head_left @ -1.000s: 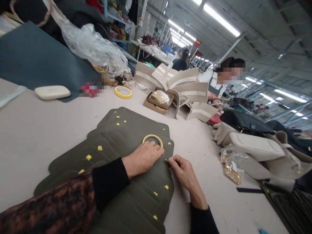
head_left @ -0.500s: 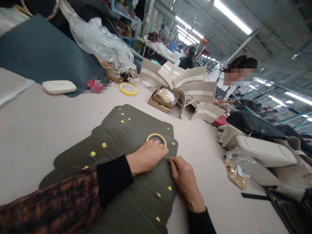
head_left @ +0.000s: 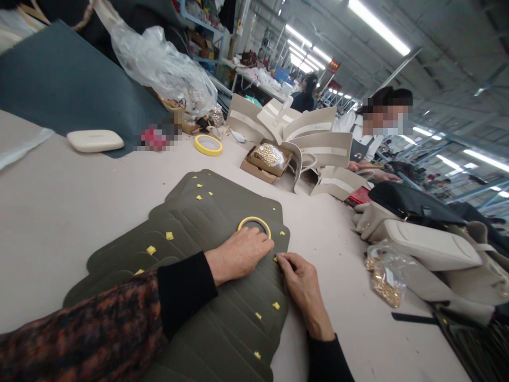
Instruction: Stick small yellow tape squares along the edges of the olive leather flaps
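Several dark olive panels (head_left: 222, 207) overlap in a fanned stack on the pale table, dotted with small bits of yellow tape (head_left: 169, 235). My left hand (head_left: 244, 252) rests on the stack, its fingers curled over the near side of a roll of yellow tape (head_left: 254, 218). Part of that roll is hidden under the fingers. At the stack's right edge, my right hand (head_left: 302, 284) has thumb and forefinger pinched together. A small piece of yellow tape (head_left: 275, 259) shows right at those fingertips, against the panel edge.
Another yellow tape roll (head_left: 208, 145) lies farther back, near a cream oval case (head_left: 95, 141). Beyond are a cardboard box (head_left: 264, 168) of gold chain and upright beige bag panels (head_left: 324, 148). Beige bags (head_left: 433, 244) and bagged gold hardware (head_left: 386, 284) sit right. A co-worker (head_left: 368, 127) stands behind.
A piece of yellow tape now shows at my right fingertips, which have shifted slightly. My left hand stays at the tape roll. The co-worker's hand has moved right.
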A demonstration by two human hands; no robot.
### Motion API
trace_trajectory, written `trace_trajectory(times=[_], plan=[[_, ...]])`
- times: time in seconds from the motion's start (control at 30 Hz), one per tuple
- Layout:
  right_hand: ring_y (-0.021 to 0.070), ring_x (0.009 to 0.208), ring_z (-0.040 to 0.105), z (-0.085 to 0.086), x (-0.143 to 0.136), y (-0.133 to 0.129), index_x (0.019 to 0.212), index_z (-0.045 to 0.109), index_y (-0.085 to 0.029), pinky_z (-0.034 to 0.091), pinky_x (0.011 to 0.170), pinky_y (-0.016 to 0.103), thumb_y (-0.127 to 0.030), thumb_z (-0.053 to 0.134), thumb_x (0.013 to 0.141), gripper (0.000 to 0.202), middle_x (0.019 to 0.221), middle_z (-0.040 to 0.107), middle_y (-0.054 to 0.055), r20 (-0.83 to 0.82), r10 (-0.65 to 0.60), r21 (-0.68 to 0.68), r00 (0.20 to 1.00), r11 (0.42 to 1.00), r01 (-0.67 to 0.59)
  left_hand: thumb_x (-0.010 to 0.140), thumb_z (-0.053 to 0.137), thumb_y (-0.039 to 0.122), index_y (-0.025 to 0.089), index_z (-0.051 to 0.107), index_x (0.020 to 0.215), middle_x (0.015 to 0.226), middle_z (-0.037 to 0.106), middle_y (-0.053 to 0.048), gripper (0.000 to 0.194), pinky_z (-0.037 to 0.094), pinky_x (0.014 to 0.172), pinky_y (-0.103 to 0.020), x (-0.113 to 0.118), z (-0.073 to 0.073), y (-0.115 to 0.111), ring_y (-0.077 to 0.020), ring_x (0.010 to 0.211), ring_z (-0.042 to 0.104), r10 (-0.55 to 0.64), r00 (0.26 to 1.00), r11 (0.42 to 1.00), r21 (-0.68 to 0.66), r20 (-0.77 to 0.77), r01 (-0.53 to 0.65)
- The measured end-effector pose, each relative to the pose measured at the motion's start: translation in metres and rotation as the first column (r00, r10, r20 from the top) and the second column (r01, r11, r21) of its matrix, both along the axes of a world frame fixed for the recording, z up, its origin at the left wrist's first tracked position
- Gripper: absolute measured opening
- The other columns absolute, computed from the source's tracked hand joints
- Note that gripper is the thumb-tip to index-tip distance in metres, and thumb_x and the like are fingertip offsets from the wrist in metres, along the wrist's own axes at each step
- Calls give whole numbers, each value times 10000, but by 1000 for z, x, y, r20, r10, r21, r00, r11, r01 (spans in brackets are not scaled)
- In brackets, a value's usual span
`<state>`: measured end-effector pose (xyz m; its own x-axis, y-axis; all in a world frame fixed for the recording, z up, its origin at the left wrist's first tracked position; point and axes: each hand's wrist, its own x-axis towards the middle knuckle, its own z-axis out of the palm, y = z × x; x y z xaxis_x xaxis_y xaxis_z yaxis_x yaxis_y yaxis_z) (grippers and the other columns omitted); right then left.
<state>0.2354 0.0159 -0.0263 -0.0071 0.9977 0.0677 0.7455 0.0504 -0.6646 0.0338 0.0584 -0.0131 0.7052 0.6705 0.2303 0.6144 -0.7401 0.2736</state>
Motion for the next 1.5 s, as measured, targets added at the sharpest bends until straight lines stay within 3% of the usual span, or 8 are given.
trace_trajectory(times=[0.23,0.53,0.7,0.8,0.93,1.2,1.33,1.5], plan=[[158,586,563,0,8,-1,773,672,-176,426,572,259,-416,534,878,297,628,621,2,-118,31,-56,993,998,-37,922,437,165,180,564,911,919,622,-61,129,429,680,-334,0,0,0,-217,817,530,7,1000,1000,5,-4,-7],[187,689,631,1,-4,-1,811,697,-200,466,665,296,-256,518,869,197,787,695,60,232,110,126,966,982,-142,910,450,153,173,566,925,941,620,-69,119,428,699,-330,0,0,0,-215,843,537,13,1000,1000,-1,-10,-13],[166,552,595,-1,2,1,1150,609,-162,477,580,282,-331,556,854,345,658,647,1,54,-13,99,998,995,7,910,453,153,168,567,922,935,622,-76,115,424,727,-334,-1,5,0,-213,849,535,1,1000,1000,-18,-21,-1],[157,617,615,1,8,-2,959,663,-189,476,601,263,-347,535,886,217,737,674,20,-10,61,83,998,995,-60,908,460,162,178,565,921,936,622,-71,107,422,736,-342,-2,8,1,-218,849,533,-15,1000,1000,-23,-19,14],[168,693,622,3,6,-3,833,693,-204,452,661,274,-277,546,876,169,775,685,33,187,174,106,967,975,-196,914,458,185,186,564,916,940,618,-64,106,422,732,-340,-3,7,3,-219,849,527,-27,1000,999,-26,9,27],[174,639,617,4,-6,7,773,710,-207,430,624,276,-280,561,829,175,738,697,35,299,43,50,953,997,-61,916,442,177,187,552,923,886,608,-47,111,436,754,-313,-4,10,5,-195,834,536,-76,992,997,-24,97,78],[147,561,554,10,-2,9,648,683,-195,369,527,243,-307,575,818,230,618,650,4,197,96,-2,976,995,-98,917,430,164,183,547,904,867,611,-39,119,446,760,-303,-5,15,4,-186,830,555,-121,984,992,-23,128,125],[78,408,341,22,9,11,470,558,-164,217,421,217,-385,531,872,459,413,419,-63,-74,271,-286,960,916,-281,938,403,155,179,545,930,892,623,-30,144,454,801,-276,-6,11,7,-166,864,583,-82,969,994,-53,232,97]])
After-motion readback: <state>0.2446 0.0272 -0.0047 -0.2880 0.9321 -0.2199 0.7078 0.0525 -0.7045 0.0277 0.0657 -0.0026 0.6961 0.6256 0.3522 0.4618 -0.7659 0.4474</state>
